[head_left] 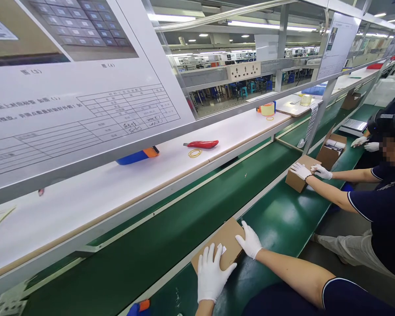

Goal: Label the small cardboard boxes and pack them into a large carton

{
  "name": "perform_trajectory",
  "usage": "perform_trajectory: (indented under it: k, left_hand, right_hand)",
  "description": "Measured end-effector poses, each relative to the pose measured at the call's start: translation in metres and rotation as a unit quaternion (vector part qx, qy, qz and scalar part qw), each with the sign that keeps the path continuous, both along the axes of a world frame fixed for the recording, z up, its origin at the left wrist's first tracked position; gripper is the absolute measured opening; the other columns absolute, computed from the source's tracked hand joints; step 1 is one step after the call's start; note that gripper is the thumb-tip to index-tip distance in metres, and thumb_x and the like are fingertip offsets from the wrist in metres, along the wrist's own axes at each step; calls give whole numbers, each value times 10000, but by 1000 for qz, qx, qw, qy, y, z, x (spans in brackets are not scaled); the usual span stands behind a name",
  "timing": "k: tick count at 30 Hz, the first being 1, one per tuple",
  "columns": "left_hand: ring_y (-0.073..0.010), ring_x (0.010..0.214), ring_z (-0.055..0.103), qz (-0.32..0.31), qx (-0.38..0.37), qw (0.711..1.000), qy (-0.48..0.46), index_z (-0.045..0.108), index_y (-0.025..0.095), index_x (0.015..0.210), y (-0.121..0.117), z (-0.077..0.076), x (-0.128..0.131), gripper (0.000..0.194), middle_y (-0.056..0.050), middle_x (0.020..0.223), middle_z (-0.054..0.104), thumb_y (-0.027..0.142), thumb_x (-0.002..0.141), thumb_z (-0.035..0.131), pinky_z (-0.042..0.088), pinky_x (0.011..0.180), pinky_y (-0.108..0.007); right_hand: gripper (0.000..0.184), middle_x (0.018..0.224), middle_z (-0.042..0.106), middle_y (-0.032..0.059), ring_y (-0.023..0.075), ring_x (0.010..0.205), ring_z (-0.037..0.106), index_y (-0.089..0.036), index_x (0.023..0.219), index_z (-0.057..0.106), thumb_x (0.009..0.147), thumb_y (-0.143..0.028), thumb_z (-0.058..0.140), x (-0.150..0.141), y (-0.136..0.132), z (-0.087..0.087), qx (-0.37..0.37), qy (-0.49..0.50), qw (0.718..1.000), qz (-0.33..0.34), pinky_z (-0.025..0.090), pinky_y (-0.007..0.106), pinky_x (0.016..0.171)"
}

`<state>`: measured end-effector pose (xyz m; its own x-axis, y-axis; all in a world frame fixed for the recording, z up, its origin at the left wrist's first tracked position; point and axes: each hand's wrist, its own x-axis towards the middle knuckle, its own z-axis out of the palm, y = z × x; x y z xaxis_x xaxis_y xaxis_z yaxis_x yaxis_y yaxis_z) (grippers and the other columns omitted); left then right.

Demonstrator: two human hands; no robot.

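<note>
Your left hand [213,274] and right hand [249,240], both in white gloves, hold a flat cardboard carton [221,235] between them. The grip is spread wide, with the left fingers lying over the near end and the right fingers against the far edge. A small white label [223,249] shows on the carton, just beside your left thumb. The carton sits on the green conveyor belt [276,219], close to its near rail.

Beyond the grip, across the belt, runs the white desk [95,206]. On it lie a red utility knife [202,144] with a rubber band [195,153] just beside it and, further along, a tape roll [267,109]. A printed instruction sheet [85,87] hangs above the desk, partly hiding a blue and orange tool [138,156].

To the right of your grip, a co-worker's gloved hands [299,171] rest on another carton [296,182] on the belt, and an open carton [331,151] stands further along.
</note>
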<state>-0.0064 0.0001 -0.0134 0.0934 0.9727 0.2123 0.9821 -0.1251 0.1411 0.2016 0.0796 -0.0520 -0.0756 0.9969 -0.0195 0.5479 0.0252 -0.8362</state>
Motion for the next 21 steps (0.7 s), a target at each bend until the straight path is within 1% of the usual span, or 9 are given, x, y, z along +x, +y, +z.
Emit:
perform_trajectory:
  k: [4, 7, 11, 15, 21]
  left_hand:
    - [-430, 1438, 378, -6, 9, 1000, -9, 596, 201, 1443, 0, -1, -1, 810, -170, 1539, 488, 687, 798, 645, 277, 1188, -601]
    - [-435, 1441, 371, -7, 8, 1000, -15, 596, 199, 1443, 0, -1, -1, 810, -172, 1537, 488, 684, 796, 649, 285, 1183, -601]
    - [-436, 1441, 373, -8, 6, 1000, -7, 588, 194, 1452, 0, 1, 0, 816, -178, 1538, 487, 677, 798, 652, 280, 1186, -602]
    - [-435, 1443, 369, -11, 9, 1000, -3, 583, 192, 1455, 0, 3, 1, 819, -178, 1537, 488, 680, 801, 648, 280, 1188, -599]
    - [-443, 1431, 380, -12, 5, 1000, -3, 600, 181, 1441, 0, 5, 2, 815, -189, 1529, 493, 683, 800, 647, 287, 1181, -605]
  right_hand:
    - [758, 1314, 610, 163, 309, 1213, 585, -166, 1575, 354, 920, -476, 577, 0, 0, -5, 4, 4, 1000, -5, 458, 454, 1062]
    - [754, 1316, 608, 157, 311, 1221, 583, -184, 1576, 353, 919, -477, 577, 0, 0, -6, 3, 6, 1000, -6, 457, 456, 1067]
    - [755, 1316, 605, 170, 319, 1224, 579, -156, 1571, 358, 920, -473, 574, 0, 0, -4, 7, 5, 1000, -4, 456, 465, 1071]
    - [744, 1327, 604, 165, 313, 1231, 582, -176, 1567, 367, 918, -471, 580, 0, 0, -3, 7, 3, 1000, -5, 452, 456, 1078]
    - [745, 1305, 610, 179, 317, 1205, 587, -143, 1562, 361, 925, -469, 569, 1, 0, -3, 9, -3, 1000, 0, 455, 470, 1068]
